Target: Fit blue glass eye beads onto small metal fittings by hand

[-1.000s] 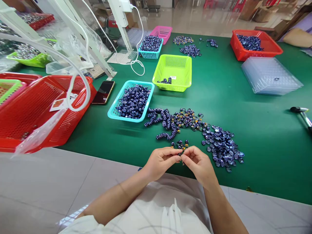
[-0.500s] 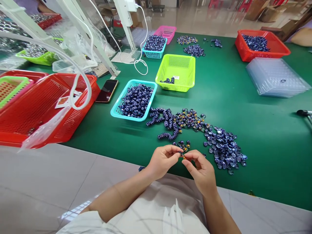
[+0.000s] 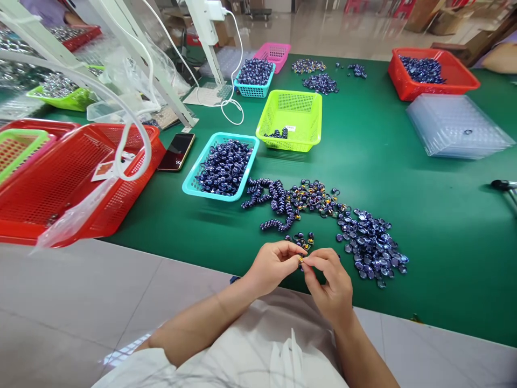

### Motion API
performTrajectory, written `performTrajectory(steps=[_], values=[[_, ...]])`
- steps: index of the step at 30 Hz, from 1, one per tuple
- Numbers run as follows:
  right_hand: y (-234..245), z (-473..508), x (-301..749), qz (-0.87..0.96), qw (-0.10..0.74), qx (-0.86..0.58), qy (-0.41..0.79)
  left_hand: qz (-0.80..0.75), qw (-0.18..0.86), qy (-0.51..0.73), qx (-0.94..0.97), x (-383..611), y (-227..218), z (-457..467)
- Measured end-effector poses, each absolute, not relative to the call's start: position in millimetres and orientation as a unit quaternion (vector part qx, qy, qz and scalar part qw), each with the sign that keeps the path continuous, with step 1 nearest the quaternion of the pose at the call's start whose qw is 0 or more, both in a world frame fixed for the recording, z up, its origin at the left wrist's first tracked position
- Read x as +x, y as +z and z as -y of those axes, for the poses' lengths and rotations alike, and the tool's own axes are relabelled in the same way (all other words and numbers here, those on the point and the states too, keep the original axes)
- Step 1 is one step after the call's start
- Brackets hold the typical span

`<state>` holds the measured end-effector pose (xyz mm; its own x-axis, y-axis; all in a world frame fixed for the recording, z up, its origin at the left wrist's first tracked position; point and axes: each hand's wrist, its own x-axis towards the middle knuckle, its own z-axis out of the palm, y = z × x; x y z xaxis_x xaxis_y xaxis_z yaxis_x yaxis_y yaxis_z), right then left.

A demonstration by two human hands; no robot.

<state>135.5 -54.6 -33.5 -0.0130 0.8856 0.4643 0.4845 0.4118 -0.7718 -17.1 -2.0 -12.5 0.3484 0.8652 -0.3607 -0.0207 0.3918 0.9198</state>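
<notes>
Near the table's front edge, my left hand [image 3: 278,265] pinches a small dark ring-like piece with a yellow part [image 3: 301,260]. The fingertips of my right hand [image 3: 329,280] close on the same piece from the right and hide much of it. Just beyond my fingers lie a few similar dark pieces with yellow parts [image 3: 302,240]. Farther back is a larger pile of such pieces [image 3: 313,198], beside curved rows of dark blue shiny pieces [image 3: 278,199]. To the right spreads a heap of flat, glossy blue discs [image 3: 375,245].
Left of the piles stands a light-blue basket [image 3: 188,186] full of dark pieces. A lime-green basket [image 3: 311,121], a phone [image 3: 176,152] and a large red basket [image 3: 133,199] are around it. At the right are clear plastic trays [image 3: 452,124] and a red bin [image 3: 460,86].
Both hands stay together at the front edge. My right fingers have shifted slightly left and rolled inward, and the yellow part now shows between the fingertips.
</notes>
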Motion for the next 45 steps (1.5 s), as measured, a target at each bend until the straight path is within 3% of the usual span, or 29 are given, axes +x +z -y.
performTrajectory(steps=[6,18,28,33,37,45], values=[[-28.9,53.2,140.2,0.696,0.439,-0.529,0.206,-0.469,0.662,0.272,0.518,-22.7,-13.9,3.5],[-23.1,50.4,140.1,0.546,0.411,-0.610,0.402,-0.435,0.597,0.304,0.602,-26.1,-18.9,8.6],[-26.5,61.3,137.5,0.479,0.456,-0.596,0.456,-0.483,0.621,0.350,0.508,-26.7,-1.5,2.3],[-26.7,63.7,128.5,0.407,0.453,-0.541,0.580,-0.483,0.647,0.375,0.456,-27.4,8.8,-3.7],[-34.1,60.9,114.7,0.307,0.499,-0.468,0.662,-0.460,0.686,0.369,0.427,-22.4,12.1,-0.1],[-34.4,54.5,109.5,0.215,0.595,-0.470,0.615,-0.468,0.634,0.414,0.455,-22.0,3.8,4.0]])
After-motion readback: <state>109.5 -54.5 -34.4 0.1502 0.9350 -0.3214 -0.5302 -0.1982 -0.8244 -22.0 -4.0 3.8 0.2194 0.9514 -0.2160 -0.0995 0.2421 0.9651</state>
